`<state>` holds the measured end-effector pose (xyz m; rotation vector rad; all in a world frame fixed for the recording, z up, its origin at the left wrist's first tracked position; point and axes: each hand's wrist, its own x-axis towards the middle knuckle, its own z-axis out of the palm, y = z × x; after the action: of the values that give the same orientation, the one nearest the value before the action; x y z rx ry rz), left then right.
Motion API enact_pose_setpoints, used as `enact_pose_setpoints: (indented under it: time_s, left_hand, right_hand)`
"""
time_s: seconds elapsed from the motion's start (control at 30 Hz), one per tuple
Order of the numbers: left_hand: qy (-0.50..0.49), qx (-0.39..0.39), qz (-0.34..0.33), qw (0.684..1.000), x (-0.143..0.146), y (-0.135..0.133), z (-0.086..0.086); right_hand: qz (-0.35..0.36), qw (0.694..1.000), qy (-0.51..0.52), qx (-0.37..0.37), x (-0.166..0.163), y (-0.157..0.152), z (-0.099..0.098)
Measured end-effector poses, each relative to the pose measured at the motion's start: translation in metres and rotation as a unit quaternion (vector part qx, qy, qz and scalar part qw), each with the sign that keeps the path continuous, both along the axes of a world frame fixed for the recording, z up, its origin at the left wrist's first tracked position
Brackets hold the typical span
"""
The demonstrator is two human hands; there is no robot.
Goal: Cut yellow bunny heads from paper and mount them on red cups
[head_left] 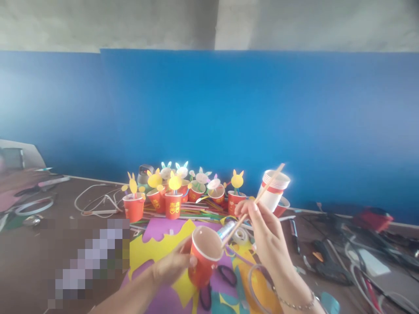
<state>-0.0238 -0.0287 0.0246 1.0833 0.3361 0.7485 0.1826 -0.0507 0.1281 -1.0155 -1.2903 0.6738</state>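
Observation:
A red paper cup [204, 266] is gripped by its side in my left hand [175, 264], its white inside [207, 244] tilted partly toward me. My right hand [266, 231] pinches a thin wooden chopstick [270, 183] between thumb and fingers. The stick slants down to the left, and its lower tip is at the right side of the cup, near the rim; I cannot tell whether it touches. Below the cup lie black scissors handles [227, 275] on purple and yellow cut paper [153, 250].
Behind my hands stand several red cups [173, 205] with paper rabbit figures [175, 182]. A stack of white-and-red cups [274, 192] rises at the right. A tape roll [240, 235] lies beneath. White cable [98, 213] lies left; a glue gun [327, 259] and cables lie right.

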Motion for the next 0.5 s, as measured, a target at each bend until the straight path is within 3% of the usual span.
enact_pose_setpoints:
  time_s: [0.13, 0.23, 0.37, 0.43, 0.5]
  left_hand:
    - [-0.006, 0.000, 0.030, 1.000, -0.001, 0.000, 0.003]
    - [-0.009, 0.007, 0.004, 1.000, -0.002, 0.001, 0.004]
    - [-0.006, -0.011, -0.033, 0.999, -0.003, 0.002, 0.005]
    - [-0.006, -0.029, -0.050, 0.998, -0.003, 0.002, 0.004]
    - [-0.005, -0.042, -0.055, 0.998, -0.004, 0.003, 0.002]
  right_hand:
    - [0.007, 1.000, -0.002, -0.002, 0.009, 0.002, 0.006]
    - [0.009, 0.999, -0.039, -0.033, 0.013, 0.008, 0.003]
    - [0.062, 0.987, -0.070, -0.134, 0.004, 0.018, -0.017]
    - [0.109, 0.965, -0.078, -0.224, -0.005, 0.021, -0.026]
    - [0.179, 0.942, -0.098, -0.266, -0.014, 0.020, -0.031]
